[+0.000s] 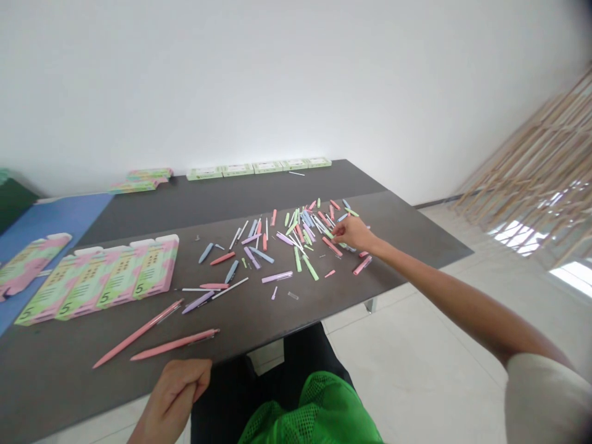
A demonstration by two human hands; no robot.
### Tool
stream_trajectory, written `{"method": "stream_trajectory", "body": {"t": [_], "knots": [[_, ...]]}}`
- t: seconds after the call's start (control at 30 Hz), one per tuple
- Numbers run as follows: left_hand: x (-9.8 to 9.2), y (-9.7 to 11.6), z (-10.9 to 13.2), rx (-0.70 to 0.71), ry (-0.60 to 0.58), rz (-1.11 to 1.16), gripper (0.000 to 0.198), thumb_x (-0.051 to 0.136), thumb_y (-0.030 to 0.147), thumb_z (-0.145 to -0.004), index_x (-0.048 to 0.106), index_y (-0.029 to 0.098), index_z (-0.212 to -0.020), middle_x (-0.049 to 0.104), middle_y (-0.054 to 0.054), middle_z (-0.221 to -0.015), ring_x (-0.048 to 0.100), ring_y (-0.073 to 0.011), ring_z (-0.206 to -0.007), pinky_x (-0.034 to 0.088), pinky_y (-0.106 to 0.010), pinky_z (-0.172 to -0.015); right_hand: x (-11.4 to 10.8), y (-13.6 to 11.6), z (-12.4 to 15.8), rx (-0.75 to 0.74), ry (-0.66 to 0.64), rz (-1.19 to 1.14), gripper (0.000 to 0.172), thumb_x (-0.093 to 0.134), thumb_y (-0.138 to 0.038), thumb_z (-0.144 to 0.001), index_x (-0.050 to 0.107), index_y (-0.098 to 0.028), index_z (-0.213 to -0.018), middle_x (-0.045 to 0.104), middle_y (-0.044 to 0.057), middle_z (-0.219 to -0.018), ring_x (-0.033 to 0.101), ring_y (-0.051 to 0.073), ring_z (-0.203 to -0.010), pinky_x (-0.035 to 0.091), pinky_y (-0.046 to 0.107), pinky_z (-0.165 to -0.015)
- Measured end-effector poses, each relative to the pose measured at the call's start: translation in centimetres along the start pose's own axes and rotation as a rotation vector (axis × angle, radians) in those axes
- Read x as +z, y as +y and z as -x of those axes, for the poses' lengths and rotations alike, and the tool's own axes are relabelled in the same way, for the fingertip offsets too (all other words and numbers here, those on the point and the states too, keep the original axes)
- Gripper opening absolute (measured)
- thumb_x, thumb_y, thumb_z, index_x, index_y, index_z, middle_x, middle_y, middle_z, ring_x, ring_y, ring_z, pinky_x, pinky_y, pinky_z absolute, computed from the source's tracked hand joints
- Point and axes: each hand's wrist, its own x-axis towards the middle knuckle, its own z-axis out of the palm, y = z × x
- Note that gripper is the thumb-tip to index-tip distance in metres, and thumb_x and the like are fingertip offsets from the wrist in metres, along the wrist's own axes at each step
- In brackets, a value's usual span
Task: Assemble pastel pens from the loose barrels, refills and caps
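Note:
My right hand (351,233) reaches far across the dark grey table (296,296) and rests at the edge of a loose heap of pastel pen parts (296,237) in pink, green, blue and lilac. Its fingers are bunched among the pieces, and I cannot tell whether they hold one. My left hand (178,388) lies curled at the table's near edge, holding nothing visible. Closest to it are two long pink pens (176,344), lying apart from the heap. Several lilac, blue and white pen pieces lie scattered left of the heap.
Several flat pink-and-green printed cardboard boxes (99,280) lie in a row at the table's left, on and beside a blue mat (50,225). Small green-and-white boxes (259,168) line the far edge. A white wall stands behind, and a wooden lattice (522,172) stands to the right.

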Motion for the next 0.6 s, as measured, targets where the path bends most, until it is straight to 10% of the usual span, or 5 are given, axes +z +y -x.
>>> {"method": "stream_trajectory", "body": {"t": [0.43, 0.6], "knots": [[0.6, 0.2, 0.7, -0.017, 0.002, -0.057, 0.033, 0.033, 0.012, -0.096, 0.033, 0.02, -0.065, 0.039, 0.004, -0.057, 0.041, -0.0113, -0.052, 0.031, -0.028, -0.058, 1.9, -4.8, -1.6, -0.063, 0.059, 0.318, 0.023, 0.063, -0.025, -0.096, 0.082, -0.012, -0.099, 0.078, 0.018, -0.104, 0.069, 0.03, -0.103, 0.048, 0.036, -0.087], [0.7, 0.6, 0.8, -0.054, -0.004, -0.047, 0.03, 0.034, 0.008, -0.093, 0.033, 0.02, -0.064, 0.039, 0.005, -0.057, 0.042, -0.0109, -0.053, 0.032, -0.027, -0.061, 3.0, -10.9, 0.1, -0.381, 0.029, 0.337, 0.032, 0.051, -0.033, -0.106, 0.077, -0.017, -0.115, 0.074, 0.015, -0.116, 0.064, 0.029, -0.115, 0.043, 0.036, -0.097]]}}
